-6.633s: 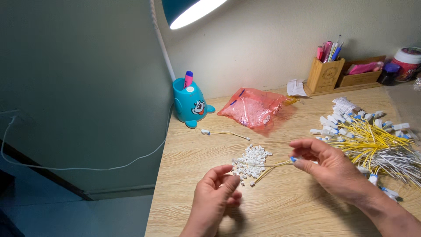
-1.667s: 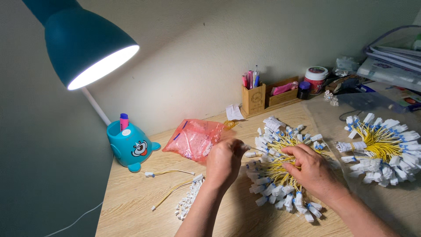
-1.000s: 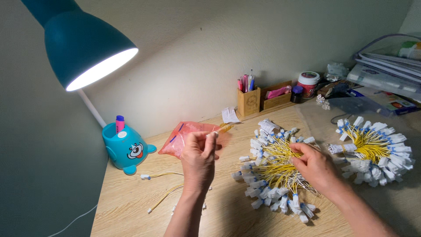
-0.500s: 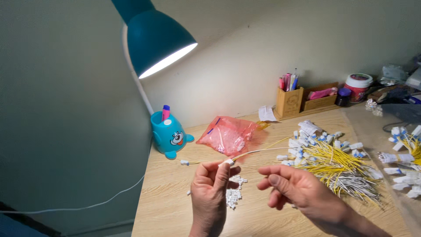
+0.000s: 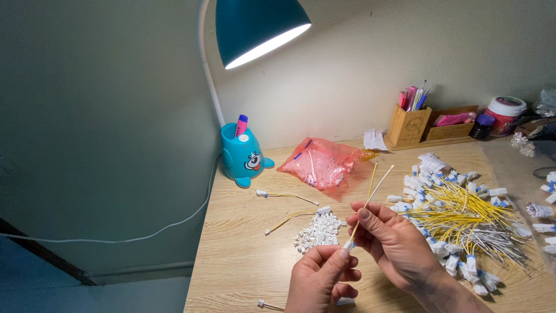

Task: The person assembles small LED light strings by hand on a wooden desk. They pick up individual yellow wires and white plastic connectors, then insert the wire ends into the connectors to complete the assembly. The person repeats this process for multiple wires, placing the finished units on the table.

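Observation:
My left hand [image 5: 321, 279] pinches a small white connector at the lower end of a thin yellow and white wire pair [image 5: 370, 194]. My right hand [image 5: 391, 243] holds the same wires a little higher, between thumb and fingers; the wires point up and away. Just beyond the hands lies a small heap of white connectors [image 5: 318, 232]. To the right sits a large bundle of yellow and white wires with white tags [image 5: 463, 217].
A pink plastic bag [image 5: 321, 165] lies behind the heap. A blue cartoon pen pot [image 5: 242, 153] stands beside the teal lamp [image 5: 258, 26] stem. A wooden organiser with pens [image 5: 431, 124] sits at the wall. Two finished wires [image 5: 286, 197] lie loose on the wooden desk [image 5: 243, 261].
Both hands came back from the wire bundle to the desk's near edge with a wire pair. My left hand now pinches a connector at its lower end.

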